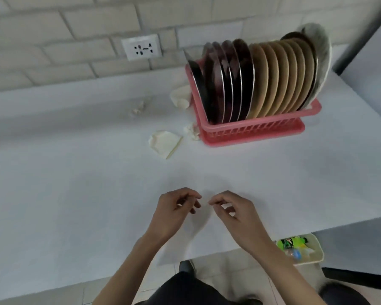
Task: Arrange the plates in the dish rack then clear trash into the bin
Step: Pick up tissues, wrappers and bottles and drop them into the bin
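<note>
Plates (262, 80) are standing packed in the pink dish rack (251, 128), far right on the surface (75, 172). The left hand (176, 208) and right hand (233, 210) are hovering, fingers loosely curled, holding nothing. Trash clearing looks next: reaching for the paper scraps (165, 143) beside the rack, then the floor bin (317, 245).

- We see the dish rack (254, 130) filled end to end with upright plates (273, 80), standing tight together.
- Just beside the rack's left side lies a paper cup (180, 97), and at its front left corner a crumpled tissue (193, 131).
- Further left of the rack, a folded napkin (164, 143) and a small scrap (138, 107) lie apart, with open table (75, 172) around them.
- In front of the rack we find a broad stretch of open tabletop.
- Behind the rack, the wall (97, 29) stands close.
</note>
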A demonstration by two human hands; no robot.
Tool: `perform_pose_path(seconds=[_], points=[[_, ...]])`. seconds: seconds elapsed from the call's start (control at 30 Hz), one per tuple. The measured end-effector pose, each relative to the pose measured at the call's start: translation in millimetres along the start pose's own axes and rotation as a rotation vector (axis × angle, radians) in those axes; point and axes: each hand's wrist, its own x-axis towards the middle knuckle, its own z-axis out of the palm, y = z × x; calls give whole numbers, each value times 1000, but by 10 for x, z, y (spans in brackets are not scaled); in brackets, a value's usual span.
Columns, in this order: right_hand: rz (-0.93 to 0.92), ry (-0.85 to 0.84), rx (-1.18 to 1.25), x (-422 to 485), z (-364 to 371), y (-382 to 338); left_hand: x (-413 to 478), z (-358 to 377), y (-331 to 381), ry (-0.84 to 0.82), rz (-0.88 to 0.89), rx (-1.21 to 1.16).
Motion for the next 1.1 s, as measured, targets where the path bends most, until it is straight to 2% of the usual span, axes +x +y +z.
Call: perform_pose_path(seconds=[0.17, 0.33, 0.43, 0.53, 0.63, 0.73, 0.9, 1.1], points=[[-11, -53, -36, 393, 295, -243, 85, -502, -107, 108, -6, -17], [-58, -81, -129, 701, 376, -304, 175, -665, -144, 148, -11, -6], [-116, -81, -365, 1043, 430, -280, 399, -810, -139, 191, 24, 36], [-143, -83, -722, 1516, 474, -382, 777, -1076, -125, 241, 46, 97], [-91, -84, -1045, 1955, 521, -510, 1191, -1311, -91, 265, 84, 200], [-27, -65, -1227, 2244, 605, -552, 1664, -1479, -91, 269, 91, 336], [47, -94, -1343, 2478, 767, -465, 2383, -1675, -69, 220, 87, 545], [99, -130, -1244, 2527, 829, -316, 2957, -1869, -111, 165, 47, 804]])
